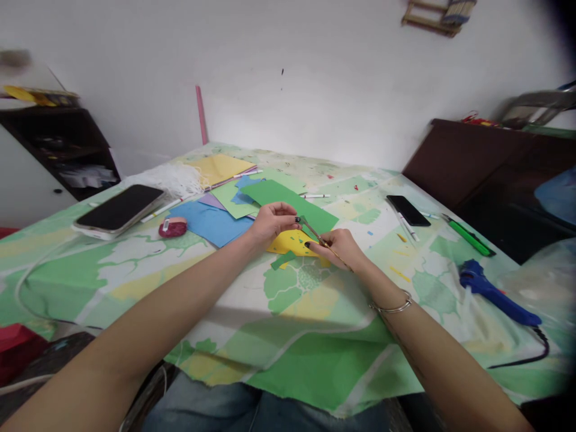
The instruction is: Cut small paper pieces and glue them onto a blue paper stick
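My right hand [338, 248] is closed around a slim metal tool [318, 238], which looks like small scissors or tweezers, its tip pointing up and left. My left hand [276, 221] pinches a tiny dark green piece [302, 220] at that tip. Both hands are over a yellow sheet [292, 241] sprinkled with small green bits. Just behind them lies a green sheet [288, 201]. A green scrap [283, 260] rests at the yellow sheet's front edge. Blue paper [209, 223] lies left of my left hand.
On the left are a large phone [121, 210], a red and pink object [173, 227] and white strings [171, 179]. At the right lie a black phone [408, 210], a green cutter [470, 236] and a blue glue gun [499, 294] with a cord. Yellow paper [222, 168] lies farther back.
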`<state>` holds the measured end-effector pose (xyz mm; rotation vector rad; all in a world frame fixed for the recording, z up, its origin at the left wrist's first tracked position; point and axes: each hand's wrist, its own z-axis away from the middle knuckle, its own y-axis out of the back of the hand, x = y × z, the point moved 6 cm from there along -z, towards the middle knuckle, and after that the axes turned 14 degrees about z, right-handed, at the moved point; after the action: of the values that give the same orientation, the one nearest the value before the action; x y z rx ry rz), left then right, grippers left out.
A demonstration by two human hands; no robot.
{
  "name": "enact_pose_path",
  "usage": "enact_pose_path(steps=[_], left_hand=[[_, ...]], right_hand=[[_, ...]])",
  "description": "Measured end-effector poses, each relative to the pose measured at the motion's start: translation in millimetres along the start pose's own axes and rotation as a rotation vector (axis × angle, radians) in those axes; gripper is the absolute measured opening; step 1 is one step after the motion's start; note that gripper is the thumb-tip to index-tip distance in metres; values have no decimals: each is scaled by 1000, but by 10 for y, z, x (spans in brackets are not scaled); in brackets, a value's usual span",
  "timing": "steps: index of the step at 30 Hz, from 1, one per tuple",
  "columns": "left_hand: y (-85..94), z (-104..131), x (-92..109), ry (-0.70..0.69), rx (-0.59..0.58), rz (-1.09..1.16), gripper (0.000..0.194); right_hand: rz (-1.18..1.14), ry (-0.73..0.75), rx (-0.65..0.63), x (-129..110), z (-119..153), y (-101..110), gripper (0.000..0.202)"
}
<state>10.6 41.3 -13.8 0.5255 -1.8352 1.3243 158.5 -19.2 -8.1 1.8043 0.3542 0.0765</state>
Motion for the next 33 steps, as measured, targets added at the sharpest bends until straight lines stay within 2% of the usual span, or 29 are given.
enact_pose_path(steps=[33], left_hand=[[27,-23,-7,-6,-10,-32,19]], right_hand=[[-9,-4,-26,-6,6,-13,51]])
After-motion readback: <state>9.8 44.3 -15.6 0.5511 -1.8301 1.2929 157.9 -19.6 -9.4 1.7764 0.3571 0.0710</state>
